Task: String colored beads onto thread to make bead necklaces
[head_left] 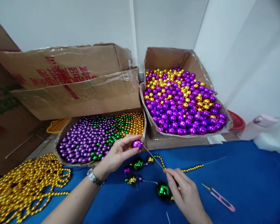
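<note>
1. One purple bead (137, 144) sat pinched in the left hand (118, 154) fingers, just above the near edge of the blue tabletop (247, 180).
2. A thin needle (154, 158) ran from the bead down and rightward to the right hand (185, 194), whose fingers were clenched on its lower end; its long axis slanted toward the bead.
3. A large green bead (163, 190) lay against the right hand.
4. Red print on the cardboard flap (67, 77) was not legible.
</note>
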Available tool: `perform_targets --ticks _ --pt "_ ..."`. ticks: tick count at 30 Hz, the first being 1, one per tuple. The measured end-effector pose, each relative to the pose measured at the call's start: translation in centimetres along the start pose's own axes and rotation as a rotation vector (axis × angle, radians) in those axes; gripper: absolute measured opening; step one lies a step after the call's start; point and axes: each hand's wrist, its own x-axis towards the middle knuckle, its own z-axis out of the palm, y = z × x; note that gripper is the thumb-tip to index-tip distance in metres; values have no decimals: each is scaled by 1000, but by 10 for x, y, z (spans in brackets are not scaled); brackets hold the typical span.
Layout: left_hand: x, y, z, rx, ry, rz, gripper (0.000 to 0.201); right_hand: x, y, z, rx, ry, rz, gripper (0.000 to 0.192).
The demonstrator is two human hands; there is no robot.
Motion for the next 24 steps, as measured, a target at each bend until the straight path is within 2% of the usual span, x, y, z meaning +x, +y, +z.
perform_targets --ticks 6,12,16,19,24 --pt "-1 6 -13 376 -82 159 37 -2 1 -5 -45 -45 1 22" --pt "-2 5 -18 576 -162 250 36 -5 7 -4 -165 -53 -79 23" --pt "-4 5 -19 673 -146 282 36 -8 11 -3 -231 -50 -130 25" --pt "-7 2 -22 641 -106 209 34 -8 12 -2 -241 -45 -154 25" --pt "-10 -2 -24 382 -104 33 32 -7 7 -3 -210 -41 -143 24"
